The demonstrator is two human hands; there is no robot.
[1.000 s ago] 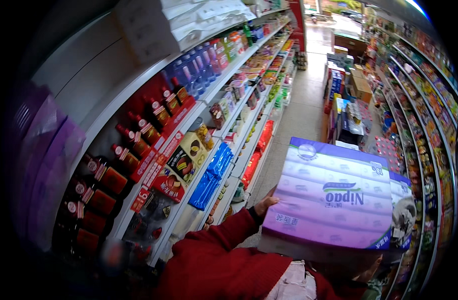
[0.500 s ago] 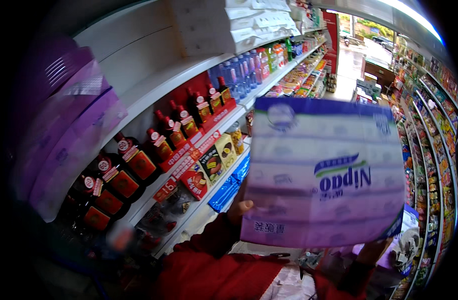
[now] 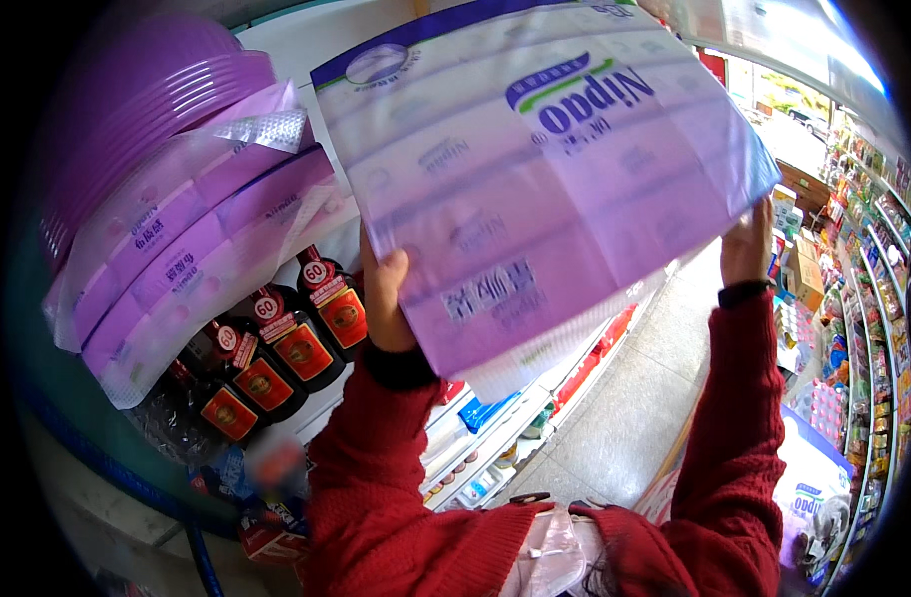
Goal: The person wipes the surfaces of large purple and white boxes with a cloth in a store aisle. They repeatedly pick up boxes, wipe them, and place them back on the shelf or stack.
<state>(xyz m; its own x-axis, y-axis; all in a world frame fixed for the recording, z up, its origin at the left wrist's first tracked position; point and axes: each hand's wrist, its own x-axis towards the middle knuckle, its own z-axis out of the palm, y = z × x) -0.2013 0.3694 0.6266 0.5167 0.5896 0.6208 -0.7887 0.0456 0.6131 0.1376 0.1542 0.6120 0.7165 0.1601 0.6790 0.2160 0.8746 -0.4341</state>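
Observation:
I hold up a large plastic-wrapped bundle of tissue packs (image 3: 585,209), white and purple with a dark blue edge, tilted in front of the shelves. My left hand (image 3: 384,294) grips its lower left corner, the thumb showing on the front face. At its right end my right hand (image 3: 749,244) holds the corner, with part of the fingers hidden behind the wrap. Left of the bundle, more purple tissue packs (image 3: 192,239) in clear wrap lie on the upper shelf under a stack of purple plastic basins (image 3: 157,109).
Dark bottles with orange labels (image 3: 301,343) stand on the shelf below. A blue plastic package (image 3: 490,410) lies lower down. A tiled aisle floor (image 3: 614,418) runs toward the doorway. Packed snack shelves (image 3: 878,328) line the right side, with another tissue bundle (image 3: 809,488) at lower right.
The tissue bundle has risen and moved left toward the upper shelf, and its tilt has changed. Both my arms are now raised into fuller view. The view has shifted too.

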